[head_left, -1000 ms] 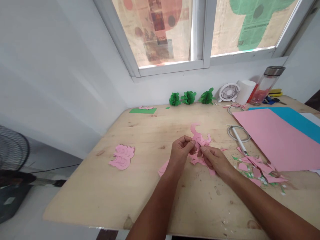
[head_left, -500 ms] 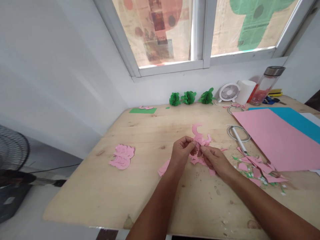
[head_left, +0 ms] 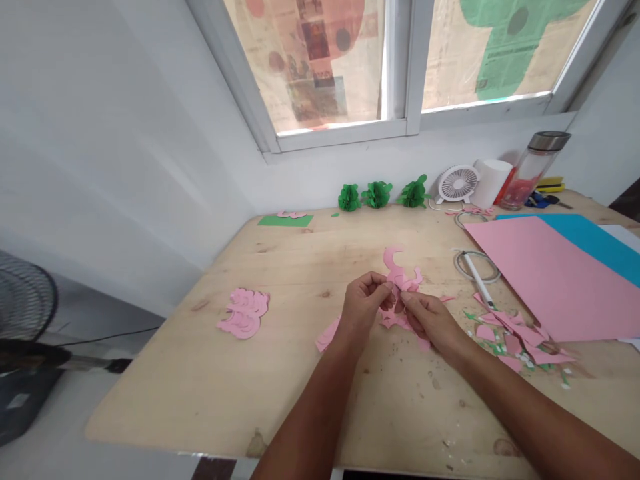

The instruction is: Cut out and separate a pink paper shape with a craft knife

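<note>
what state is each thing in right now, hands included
Left hand, pinching the pink paper cutout
Right hand, fingertips closed on the cutout
Pink pieces at left, piled, overlapping
Green paper figures, fanned out, upright
Bottle, upright, lid on
Small white fan, upright, spinning unclear
White pen, lying down
Pink sheet, flat over blue sheet
Scraps, loose, scattered

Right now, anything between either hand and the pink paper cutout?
Nothing visible. The left hand and right hand both have their fingers at the pink paper cutout. Pink scraps show below it, not between.
</note>
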Demonstrator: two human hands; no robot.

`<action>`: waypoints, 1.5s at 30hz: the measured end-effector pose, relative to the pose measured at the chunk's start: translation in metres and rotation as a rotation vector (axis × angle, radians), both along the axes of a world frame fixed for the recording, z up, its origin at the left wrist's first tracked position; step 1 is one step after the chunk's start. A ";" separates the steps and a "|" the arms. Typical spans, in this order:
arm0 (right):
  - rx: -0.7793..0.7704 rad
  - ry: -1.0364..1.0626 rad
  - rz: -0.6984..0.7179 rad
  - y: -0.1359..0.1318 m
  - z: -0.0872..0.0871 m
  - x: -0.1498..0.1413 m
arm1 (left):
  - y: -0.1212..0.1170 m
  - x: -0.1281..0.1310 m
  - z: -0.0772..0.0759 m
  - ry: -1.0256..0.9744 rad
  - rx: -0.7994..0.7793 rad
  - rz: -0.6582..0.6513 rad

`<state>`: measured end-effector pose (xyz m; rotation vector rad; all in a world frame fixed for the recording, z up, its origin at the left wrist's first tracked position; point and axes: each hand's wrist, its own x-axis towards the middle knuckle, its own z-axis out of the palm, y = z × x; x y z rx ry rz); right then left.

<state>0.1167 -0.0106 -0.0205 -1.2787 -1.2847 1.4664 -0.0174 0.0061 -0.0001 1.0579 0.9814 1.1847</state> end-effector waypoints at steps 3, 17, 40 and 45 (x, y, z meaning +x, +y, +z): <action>-0.013 0.011 0.000 0.000 0.000 0.000 | 0.001 0.000 -0.001 0.005 -0.014 -0.002; 0.003 0.043 -0.028 0.002 -0.004 -0.001 | 0.003 0.004 -0.004 0.026 -0.033 -0.018; -0.015 0.038 -0.025 0.001 -0.002 0.000 | 0.003 0.002 -0.003 0.011 -0.034 -0.017; -0.015 0.043 -0.026 0.002 -0.003 0.000 | 0.003 0.002 -0.004 0.008 -0.030 -0.019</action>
